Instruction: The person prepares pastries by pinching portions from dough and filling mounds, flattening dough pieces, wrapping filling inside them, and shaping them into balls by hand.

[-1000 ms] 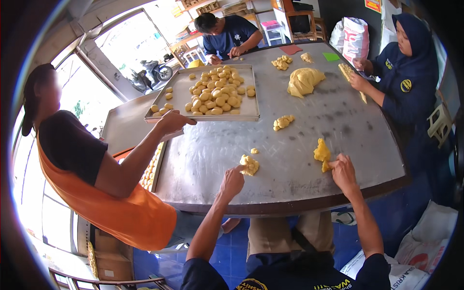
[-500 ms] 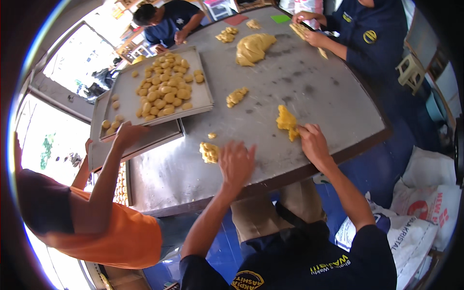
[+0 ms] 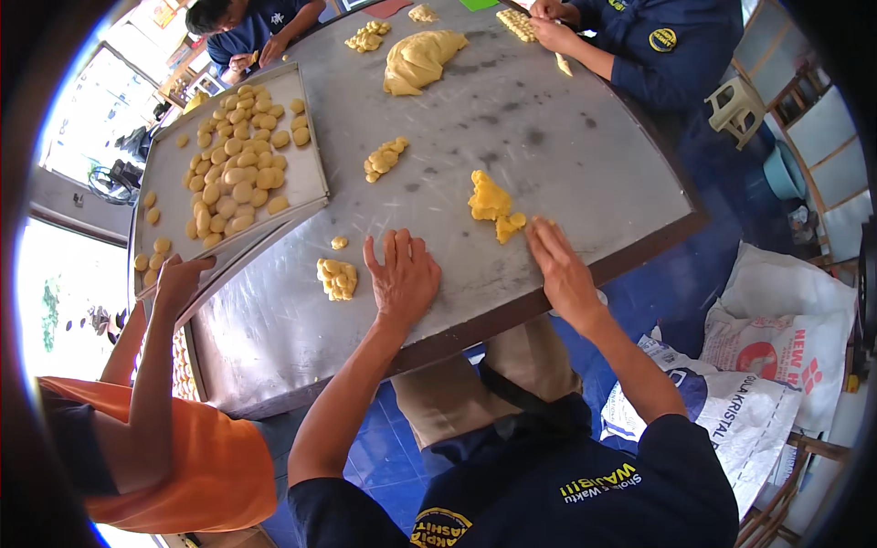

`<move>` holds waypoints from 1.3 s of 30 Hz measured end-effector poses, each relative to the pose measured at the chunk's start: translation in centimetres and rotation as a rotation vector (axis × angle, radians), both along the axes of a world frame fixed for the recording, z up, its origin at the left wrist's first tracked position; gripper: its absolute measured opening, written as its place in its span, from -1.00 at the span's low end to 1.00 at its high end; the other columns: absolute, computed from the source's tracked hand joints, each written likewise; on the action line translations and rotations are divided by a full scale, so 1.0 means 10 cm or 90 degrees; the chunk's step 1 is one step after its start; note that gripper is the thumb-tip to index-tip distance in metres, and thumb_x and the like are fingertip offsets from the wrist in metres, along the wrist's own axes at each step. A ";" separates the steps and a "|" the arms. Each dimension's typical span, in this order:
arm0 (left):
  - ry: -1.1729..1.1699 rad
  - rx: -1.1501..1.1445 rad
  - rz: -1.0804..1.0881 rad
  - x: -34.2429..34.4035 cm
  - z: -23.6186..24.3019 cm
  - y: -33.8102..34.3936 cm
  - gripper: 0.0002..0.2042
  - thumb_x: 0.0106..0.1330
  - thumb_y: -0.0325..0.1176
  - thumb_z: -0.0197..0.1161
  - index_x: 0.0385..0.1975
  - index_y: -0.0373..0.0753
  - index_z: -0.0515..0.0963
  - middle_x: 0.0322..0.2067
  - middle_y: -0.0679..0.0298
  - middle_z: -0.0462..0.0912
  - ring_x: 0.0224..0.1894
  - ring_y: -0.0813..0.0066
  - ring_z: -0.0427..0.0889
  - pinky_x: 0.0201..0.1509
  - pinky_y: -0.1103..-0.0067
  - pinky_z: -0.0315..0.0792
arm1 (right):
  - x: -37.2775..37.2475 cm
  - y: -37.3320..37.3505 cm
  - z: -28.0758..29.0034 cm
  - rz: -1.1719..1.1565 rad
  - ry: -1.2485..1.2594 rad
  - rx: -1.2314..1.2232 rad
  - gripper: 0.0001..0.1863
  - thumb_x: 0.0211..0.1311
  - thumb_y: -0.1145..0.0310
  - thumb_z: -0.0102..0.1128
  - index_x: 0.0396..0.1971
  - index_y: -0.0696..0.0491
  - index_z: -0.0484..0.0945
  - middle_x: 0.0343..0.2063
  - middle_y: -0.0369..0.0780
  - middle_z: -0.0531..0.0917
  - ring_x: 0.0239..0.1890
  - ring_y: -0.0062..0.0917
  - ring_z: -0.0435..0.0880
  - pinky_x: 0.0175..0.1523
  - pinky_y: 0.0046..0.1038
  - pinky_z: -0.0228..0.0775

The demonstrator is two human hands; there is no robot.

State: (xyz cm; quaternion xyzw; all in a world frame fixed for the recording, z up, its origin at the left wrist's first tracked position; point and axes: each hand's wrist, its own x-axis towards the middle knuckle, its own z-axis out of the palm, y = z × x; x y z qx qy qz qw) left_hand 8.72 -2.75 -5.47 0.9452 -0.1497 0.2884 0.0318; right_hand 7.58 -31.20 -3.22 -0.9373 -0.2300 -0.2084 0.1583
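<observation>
Yellow lump [image 3: 490, 196] left of my nearer right hand [image 3: 562, 274], slanting toward tabletop [image 3: 585, 183] near edge; left hand [image 3: 404, 279] farther; fingers extended, no grip visible.

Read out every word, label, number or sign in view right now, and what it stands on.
Wording isn't copied out here; lettering and marks stand on:
Wearer's dark shirt: yellow and white lettering, plus a yellow badge.
Lower white sack: dark lettering.
Upper white sack: red lettering and a red emblem.
Co-worker's dark sleeve, upper right: round yellow emblem, too small to read.
Far co-worker's dark shirt: white mark, too small to read.
</observation>
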 end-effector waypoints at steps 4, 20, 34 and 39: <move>0.035 -0.034 0.161 0.01 0.11 -0.05 -0.71 0.29 -0.20 0.24 -0.12 -0.25 0.51 -0.04 0.16 0.47 0.21 0.20 0.40 0.45 -0.06 -0.08 | 0.04 -0.04 0.14 0.076 0.098 0.065 -0.54 0.17 0.70 0.03 0.09 0.21 0.61 0.15 -0.13 0.60 0.22 -0.13 0.55 0.24 -0.26 0.52; 0.234 -0.793 0.127 -0.75 0.15 -0.28 -0.78 0.56 -0.35 0.14 -0.03 -0.39 0.58 -0.27 0.07 0.76 -0.17 0.23 0.75 -0.06 0.38 0.56 | -0.37 0.74 0.34 0.204 0.243 0.339 -0.60 0.19 0.65 0.15 0.07 0.22 0.60 -0.06 0.01 0.65 -0.01 -0.04 0.62 0.10 -0.18 0.53; 0.321 -0.589 0.076 -0.66 0.30 -0.27 -0.80 0.08 -0.43 0.45 -0.33 -0.36 0.64 -0.43 -0.09 0.72 -0.34 -0.15 0.73 -0.27 0.22 0.58 | -0.38 1.07 0.48 0.186 0.265 0.440 -0.70 0.21 0.57 0.31 -0.04 0.13 0.71 -0.01 -0.15 0.72 -0.04 -0.21 0.69 0.11 -0.28 0.55; 0.286 -0.596 0.089 -0.72 0.34 -0.35 -0.73 0.13 -0.41 0.45 -0.18 -0.28 0.61 -0.32 -0.08 0.74 -0.20 -0.11 0.75 -0.15 0.26 0.60 | -0.47 1.18 0.50 0.197 0.250 0.273 -0.76 0.17 0.59 0.27 -0.15 0.15 0.71 -0.10 -0.13 0.71 -0.05 -0.23 0.68 0.06 -0.29 0.56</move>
